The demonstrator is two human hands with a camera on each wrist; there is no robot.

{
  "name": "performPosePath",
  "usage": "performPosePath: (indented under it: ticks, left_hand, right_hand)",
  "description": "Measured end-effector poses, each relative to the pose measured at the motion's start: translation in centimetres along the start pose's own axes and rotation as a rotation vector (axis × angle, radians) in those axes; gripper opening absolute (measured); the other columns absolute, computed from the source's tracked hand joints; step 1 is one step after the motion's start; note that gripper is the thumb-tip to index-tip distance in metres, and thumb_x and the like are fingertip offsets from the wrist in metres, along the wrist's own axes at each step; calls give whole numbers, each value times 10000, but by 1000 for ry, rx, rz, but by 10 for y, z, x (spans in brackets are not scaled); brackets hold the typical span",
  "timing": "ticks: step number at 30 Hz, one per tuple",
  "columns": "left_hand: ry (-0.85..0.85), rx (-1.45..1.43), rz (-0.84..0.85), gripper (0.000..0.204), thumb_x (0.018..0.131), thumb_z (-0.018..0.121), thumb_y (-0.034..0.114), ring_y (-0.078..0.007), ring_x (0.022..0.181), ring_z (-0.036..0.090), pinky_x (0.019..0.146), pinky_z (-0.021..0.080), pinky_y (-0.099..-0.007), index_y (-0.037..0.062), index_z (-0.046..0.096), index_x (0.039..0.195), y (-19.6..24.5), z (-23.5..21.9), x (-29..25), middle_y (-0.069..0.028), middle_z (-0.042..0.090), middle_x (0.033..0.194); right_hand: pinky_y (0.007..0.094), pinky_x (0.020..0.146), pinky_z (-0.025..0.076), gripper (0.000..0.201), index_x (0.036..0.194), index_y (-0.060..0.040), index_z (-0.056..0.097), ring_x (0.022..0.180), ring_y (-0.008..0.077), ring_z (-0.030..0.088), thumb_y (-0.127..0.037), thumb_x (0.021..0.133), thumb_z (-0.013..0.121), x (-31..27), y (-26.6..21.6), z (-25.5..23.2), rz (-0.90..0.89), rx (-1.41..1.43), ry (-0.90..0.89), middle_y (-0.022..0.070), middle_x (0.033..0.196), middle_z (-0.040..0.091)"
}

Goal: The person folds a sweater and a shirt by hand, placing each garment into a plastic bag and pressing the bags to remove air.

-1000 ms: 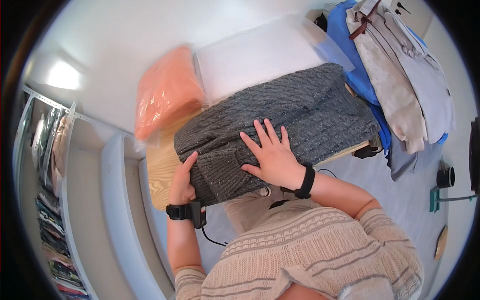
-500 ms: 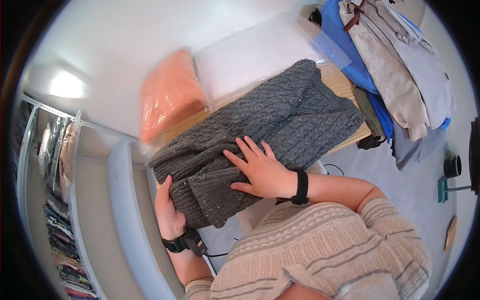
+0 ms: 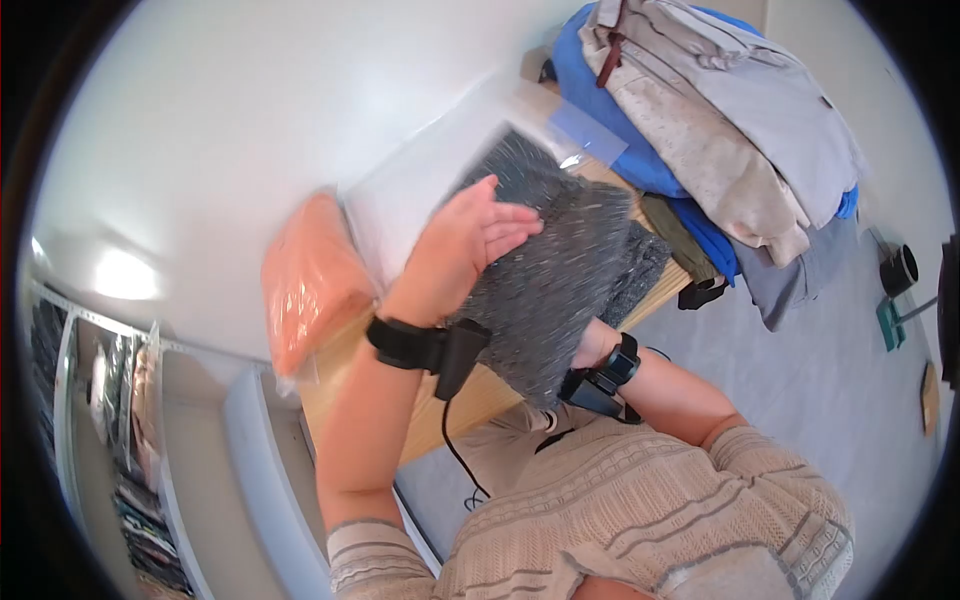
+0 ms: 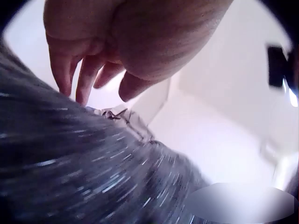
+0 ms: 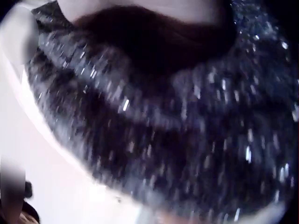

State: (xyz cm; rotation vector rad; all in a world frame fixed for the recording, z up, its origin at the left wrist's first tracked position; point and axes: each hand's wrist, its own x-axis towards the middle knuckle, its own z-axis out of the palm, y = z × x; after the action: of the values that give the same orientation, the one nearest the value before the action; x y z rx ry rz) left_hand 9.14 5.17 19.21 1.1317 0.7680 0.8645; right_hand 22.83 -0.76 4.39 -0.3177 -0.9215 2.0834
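A dark grey speckled knit sweater (image 3: pixel 545 270), motion-blurred, lies partly folded over the wooden table, one layer standing above another part at the right. My left hand (image 3: pixel 462 245) is over its upper left side, fingers extended toward the cloth. From the left wrist, the left hand (image 4: pixel 112 42) shows loosely bent fingers, their tips right at the top of the knit. My right hand (image 3: pixel 597 345) is at the near right edge, its fingers hidden beneath the raised layer. Dark knit fills most of the right wrist view, with a bit of the right hand (image 5: pixel 145 7) along the top.
An orange item in a clear bag (image 3: pixel 315 285) sits at the table's (image 3: pixel 345 375) left end. A large clear plastic bag (image 3: pixel 400 205) lies behind the sweater. Piled clothes (image 3: pixel 720 120) stand at the right; shelves (image 3: pixel 200 430) with packed clothes are at the left.
The sweater's left part has come up and over to the right. My left hand moved up and right from its left edge; my right hand went from flat on top to beneath the fold.
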Motion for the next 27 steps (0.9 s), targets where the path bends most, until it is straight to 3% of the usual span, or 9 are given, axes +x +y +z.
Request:
performPosePath:
  ticks: [1, 3, 9, 14, 18, 21, 24, 25, 27]
  left_hand:
    - [-20, 14, 0, 429, 980, 484, 301, -333, 1076, 574, 940, 442, -371, -45, 506, 1233, -14, -4, 7, -197, 601, 1158]
    - [97, 1531, 616, 519, 958, 493, 356, -358, 1232, 457, 1043, 343, -434, 30, 444, 1358, -45, -9, 4, -169, 536, 1286]
    - [68, 1623, 278, 548, 933, 488, 410, -396, 1378, 261, 1108, 152, -553, 145, 426, 1408, -64, 7, -14, -170, 359, 1467]
    - [57, 1637, 330, 539, 930, 494, 406, -397, 1370, 273, 1109, 161, -541, 151, 436, 1402, -67, 1, -18, -162, 378, 1455]
    - [46, 1736, 356, 523, 918, 508, 426, -396, 1370, 266, 1100, 178, -552, 190, 469, 1384, -71, 4, -18, -154, 364, 1464]
    - [-54, 1881, 361, 515, 907, 519, 450, -396, 1364, 270, 1084, 210, -562, 203, 498, 1359, -72, 6, -14, -161, 362, 1459]
    - [-112, 1903, 371, 482, 912, 517, 423, -397, 1362, 268, 1068, 225, -585, 201, 516, 1339, -72, 4, -12, -168, 369, 1446]
    - [-110, 1903, 371, 482, 912, 517, 423, -397, 1362, 268, 1068, 225, -585, 201, 516, 1339, -70, 0, -12, -168, 369, 1446]
    - [-144, 1768, 438, 461, 933, 508, 382, -356, 1327, 337, 1070, 272, -515, 161, 513, 1338, -63, -13, -9, -151, 399, 1423]
  right_hand:
    - [372, 940, 466, 366, 1244, -53, 545, 1087, 232, 578, -290, 969, 497, -1, 4, -15, -37, 320, -36, 113, 1230, 594]
    - [382, 954, 463, 383, 1256, -64, 542, 1098, 228, 576, -309, 965, 505, -4, 1, -31, -93, 643, -79, 92, 1247, 589]
    - [414, 955, 472, 433, 1279, -32, 513, 1096, 257, 584, -323, 958, 509, -11, -5, -26, -64, 784, -130, 108, 1270, 573]
    - [424, 933, 452, 373, 1272, -47, 506, 1081, 234, 580, -271, 975, 483, -56, -33, -50, 41, 94, 397, 107, 1238, 581]
    - [384, 841, 478, 369, 1227, -22, 527, 964, 216, 610, -240, 931, 560, -83, -78, -37, -127, 218, 300, 111, 1173, 603]
    - [336, 854, 463, 515, 1249, -2, 505, 980, 207, 605, -299, 854, 651, -71, -86, -17, -21, -7, 510, 113, 1172, 600]
    - [369, 819, 462, 526, 1019, 76, 624, 913, 264, 612, -397, 799, 693, -62, -87, -11, -103, -1036, 758, 194, 972, 645]
    - [369, 819, 462, 526, 1019, 76, 624, 913, 264, 612, -397, 799, 693, -62, -85, -16, -103, -1038, 757, 194, 972, 645]
    - [373, 746, 475, 399, 971, 46, 623, 852, 317, 621, -326, 838, 681, -64, -76, -38, -732, -1869, 806, 194, 985, 642]
